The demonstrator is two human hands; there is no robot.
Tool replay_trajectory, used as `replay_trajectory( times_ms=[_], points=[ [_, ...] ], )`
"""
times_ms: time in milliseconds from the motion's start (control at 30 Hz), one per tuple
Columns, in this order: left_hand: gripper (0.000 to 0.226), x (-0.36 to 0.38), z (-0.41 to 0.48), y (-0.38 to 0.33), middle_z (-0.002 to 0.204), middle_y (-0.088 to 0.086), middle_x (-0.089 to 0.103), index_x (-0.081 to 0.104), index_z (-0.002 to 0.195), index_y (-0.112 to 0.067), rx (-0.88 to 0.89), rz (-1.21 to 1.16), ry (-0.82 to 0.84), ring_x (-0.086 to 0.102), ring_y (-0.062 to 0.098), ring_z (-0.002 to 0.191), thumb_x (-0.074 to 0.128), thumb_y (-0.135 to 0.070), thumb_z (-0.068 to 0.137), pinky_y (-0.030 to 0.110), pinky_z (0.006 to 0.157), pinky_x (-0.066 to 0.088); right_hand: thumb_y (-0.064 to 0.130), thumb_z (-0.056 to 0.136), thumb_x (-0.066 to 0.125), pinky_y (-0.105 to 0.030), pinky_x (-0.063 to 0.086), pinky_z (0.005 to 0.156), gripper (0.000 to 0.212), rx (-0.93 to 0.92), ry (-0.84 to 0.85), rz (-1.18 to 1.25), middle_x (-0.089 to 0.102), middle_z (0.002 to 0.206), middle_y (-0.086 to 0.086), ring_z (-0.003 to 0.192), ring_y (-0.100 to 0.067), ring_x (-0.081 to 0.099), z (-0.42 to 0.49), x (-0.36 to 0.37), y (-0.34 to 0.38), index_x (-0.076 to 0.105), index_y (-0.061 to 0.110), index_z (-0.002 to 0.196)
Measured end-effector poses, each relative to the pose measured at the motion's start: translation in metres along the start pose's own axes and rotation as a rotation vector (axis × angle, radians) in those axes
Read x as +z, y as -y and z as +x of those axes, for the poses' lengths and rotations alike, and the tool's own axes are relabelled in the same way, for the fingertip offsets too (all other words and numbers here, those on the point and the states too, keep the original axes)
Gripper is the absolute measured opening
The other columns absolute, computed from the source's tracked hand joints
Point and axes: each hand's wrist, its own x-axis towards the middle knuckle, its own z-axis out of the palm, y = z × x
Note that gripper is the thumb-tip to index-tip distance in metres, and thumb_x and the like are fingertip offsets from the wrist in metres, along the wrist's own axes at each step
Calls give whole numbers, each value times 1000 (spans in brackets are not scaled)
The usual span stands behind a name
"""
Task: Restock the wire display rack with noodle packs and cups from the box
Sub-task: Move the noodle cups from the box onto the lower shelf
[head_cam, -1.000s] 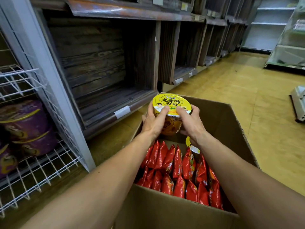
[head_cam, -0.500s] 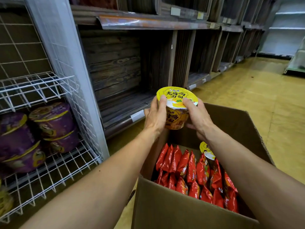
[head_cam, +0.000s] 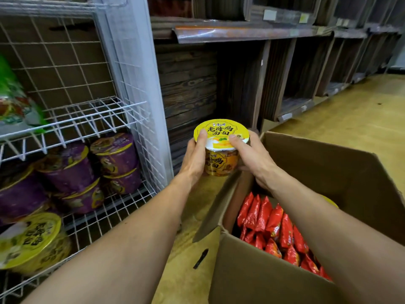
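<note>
Wire display rack [head_cam: 87,115], left of the cardboard box [head_cam: 328,172]: partly stocked, with purple cups [head_cam: 114,159] stacked on the lower shelf, one tilted yellow cup [head_cam: 30,240] farther left of the box, and green packs [head_cam: 13,99] on the shelf above.

Box itself: open, crowded with red noodle packs [head_cam: 274,227] standing on edge, plus a yellow lid [head_cam: 328,201] half hidden behind the right forearm.

Progress judged early to midway, with most of the box's load yet to be shelved.

Yellow noodle cup [head_cam: 221,137]: upright, held in the air just left of the box's far left corner, between box and rack, not yet on a shelf.

Left hand [head_cam: 195,159]: curled round the cup's left side, thumb on the lid. Right hand [head_cam: 252,156]: curled round the cup's right side, thumb likewise on the lid.

Against the frame half a second before: cup carried leftward off the box toward the rack, two-handed grip unchanged, more of the rack brought into view.
</note>
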Motion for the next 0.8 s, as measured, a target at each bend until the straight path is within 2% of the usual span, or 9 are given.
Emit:
replay_trajectory(
  times_ms=[133, 200, 300, 333, 400, 500, 600, 700, 800],
  points=[
    [77, -29, -11, 0, 131, 3, 63, 45, 142, -33, -76, -81, 27, 66, 27, 112, 55, -78, 80, 52, 89, 59, 60, 92, 59, -50, 50, 102, 58, 9, 46, -70, 57, 137, 4, 120, -21, 58, -3, 15, 1, 43, 35, 143],
    [71, -40, -12, 3, 127, 6, 66, 51, 138, -30, -110, -90, 10, 68, 28, 108, 57, -72, 81, 46, 80, 62, 63, 90, 58, -51, 50, 101, 60, 20, 83, -91, 56, 139, 5, 121, -21, 56, -4, 20, 1, 43, 36, 142],
    [63, -58, -14, 5, 118, 7, 70, 61, 129, -27, -153, -89, -18, 70, 27, 101, 59, -67, 81, 39, 68, 60, 59, 94, 57, -50, 53, 95, 54, 41, 150, -87, 54, 136, 6, 118, -20, 55, -8, 32, 0, 44, 36, 141],
    [57, -63, -17, 5, 115, 7, 70, 63, 127, -25, -155, -85, -24, 70, 27, 99, 59, -63, 84, 38, 69, 60, 58, 95, 57, -50, 54, 94, 52, 48, 168, -84, 56, 135, 6, 118, -20, 56, -9, 36, -1, 45, 36, 140],
    [47, -74, -19, 10, 112, 7, 70, 66, 124, -24, -165, -76, -33, 69, 29, 98, 58, -55, 89, 44, 79, 61, 60, 94, 57, -51, 54, 94, 53, 53, 202, -100, 58, 134, 7, 118, -19, 58, -11, 47, -3, 44, 37, 140],
    [44, -88, -23, 16, 114, 10, 70, 68, 117, -25, -185, -89, -55, 68, 34, 103, 60, -55, 85, 55, 89, 58, 61, 93, 56, -53, 55, 92, 54, 71, 247, -105, 55, 135, 5, 119, -22, 57, -16, 63, -4, 42, 38, 141],
    [34, -100, -29, 19, 109, 10, 71, 69, 114, -24, -203, -92, -77, 67, 32, 100, 58, -47, 91, 50, 86, 60, 62, 92, 57, -55, 54, 94, 56, 100, 281, -129, 59, 132, 4, 118, -23, 58, -19, 74, -6, 41, 37, 140],
    [26, -115, -32, 26, 96, 8, 70, 70, 101, -22, -237, -92, -71, 64, 28, 89, 57, -44, 93, 46, 85, 57, 59, 92, 60, -55, 55, 94, 54, 125, 327, -142, 61, 129, 5, 116, -22, 59, -22, 83, -10, 44, 35, 137],
    [28, -132, -36, 32, 94, 8, 69, 69, 97, -22, -278, -91, -78, 63, 26, 88, 57, -47, 94, 40, 81, 56, 53, 93, 63, -54, 56, 92, 46, 154, 370, -138, 63, 125, 6, 114, -20, 60, -30, 93, -13, 48, 34, 132]
  ],
)
